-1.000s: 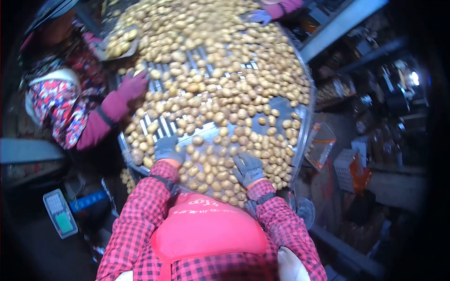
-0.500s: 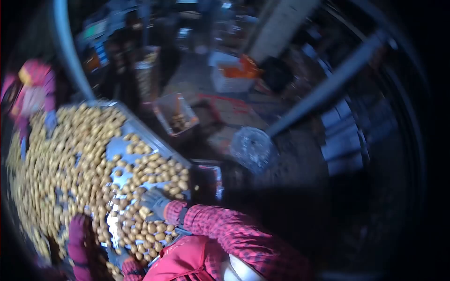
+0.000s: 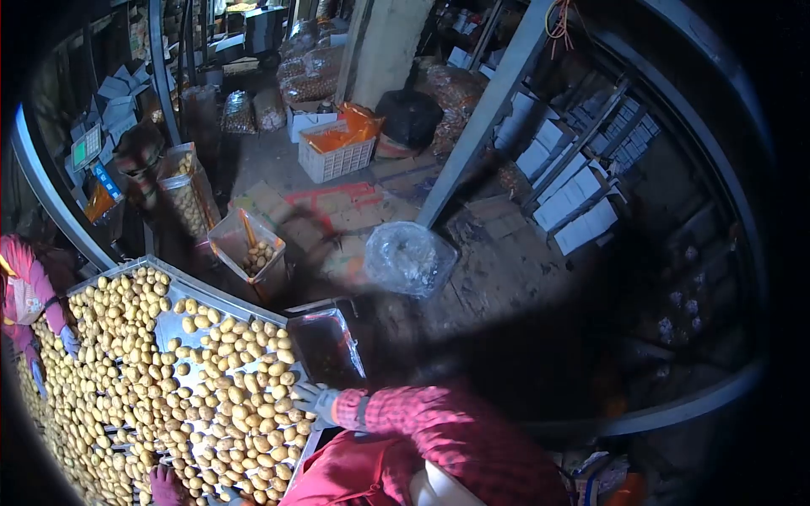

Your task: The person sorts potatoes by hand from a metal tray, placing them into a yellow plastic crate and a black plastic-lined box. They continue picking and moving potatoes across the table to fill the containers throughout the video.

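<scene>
Yellow-brown potatoes (image 3: 245,396) cover a metal sorting table (image 3: 177,325) with low raised sides. My right hand (image 3: 315,400), in a grey glove, is at the table's right edge with its fingers apart beside the nearest potatoes; it holds nothing that I can see. At the bottom edge of the view, only a sliver of my left hand (image 3: 226,497) shows among potatoes, its fingers hidden. Close to it is another person's purple-gloved hand (image 3: 164,485) on the potatoes. Beyond the table's right corner stands a bin with a plastic liner (image 3: 329,341).
A co-worker in pink (image 3: 29,291) reaches over the table's far left. A lined crate (image 3: 249,253) holds some potatoes. Behind are a white crate with orange sacks (image 3: 337,152), a plastic-wrapped bundle (image 3: 412,257), a slanting metal post (image 3: 485,114) and white boxes (image 3: 569,190).
My view has swung to the right and up. My right hand has gone from among the potatoes to the table's right edge. My left hand has mostly slipped out of the bottom of view.
</scene>
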A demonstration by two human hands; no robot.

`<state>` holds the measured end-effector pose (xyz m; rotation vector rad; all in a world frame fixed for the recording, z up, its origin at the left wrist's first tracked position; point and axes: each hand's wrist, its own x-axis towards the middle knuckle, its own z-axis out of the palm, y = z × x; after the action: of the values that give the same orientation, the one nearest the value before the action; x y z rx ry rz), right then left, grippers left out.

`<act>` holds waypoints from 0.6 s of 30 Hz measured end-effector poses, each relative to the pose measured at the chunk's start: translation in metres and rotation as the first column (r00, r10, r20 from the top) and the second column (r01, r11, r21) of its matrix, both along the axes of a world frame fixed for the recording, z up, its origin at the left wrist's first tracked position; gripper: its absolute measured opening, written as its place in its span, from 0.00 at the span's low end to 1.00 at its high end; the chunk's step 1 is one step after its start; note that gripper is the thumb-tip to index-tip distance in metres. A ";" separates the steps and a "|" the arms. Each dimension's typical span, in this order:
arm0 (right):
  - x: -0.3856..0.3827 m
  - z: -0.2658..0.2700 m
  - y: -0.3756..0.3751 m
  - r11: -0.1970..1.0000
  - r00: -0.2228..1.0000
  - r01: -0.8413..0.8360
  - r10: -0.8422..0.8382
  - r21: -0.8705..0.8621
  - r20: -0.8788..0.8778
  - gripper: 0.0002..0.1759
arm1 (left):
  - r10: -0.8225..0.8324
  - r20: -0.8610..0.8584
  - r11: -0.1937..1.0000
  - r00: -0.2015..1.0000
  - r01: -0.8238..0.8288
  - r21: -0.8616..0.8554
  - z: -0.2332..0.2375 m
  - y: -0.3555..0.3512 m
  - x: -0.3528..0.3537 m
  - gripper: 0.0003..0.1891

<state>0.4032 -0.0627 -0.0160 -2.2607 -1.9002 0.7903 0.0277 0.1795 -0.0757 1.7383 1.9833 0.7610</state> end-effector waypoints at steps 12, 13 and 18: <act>-0.002 0.004 0.001 0.911 0.942 0.203 -0.081 0.359 -0.327 0.30 | 0.136 0.018 0.991 0.991 -0.136 0.006 -0.026 -0.032 -0.053 0.32; 0.009 0.021 -0.012 0.923 0.922 0.270 -0.167 0.273 -0.350 0.29 | 0.178 0.108 0.984 0.978 -0.179 -0.005 -0.024 -0.029 -0.055 0.31; 0.037 0.016 -0.078 0.882 0.877 0.454 -0.418 0.126 -0.239 0.26 | 0.108 0.468 0.991 0.877 -0.133 0.020 -0.038 -0.014 -0.095 0.31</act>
<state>0.4398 -0.1406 -0.0001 -2.2643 -1.2407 0.7156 -0.0675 0.1654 -0.1132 1.3016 1.7554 1.1582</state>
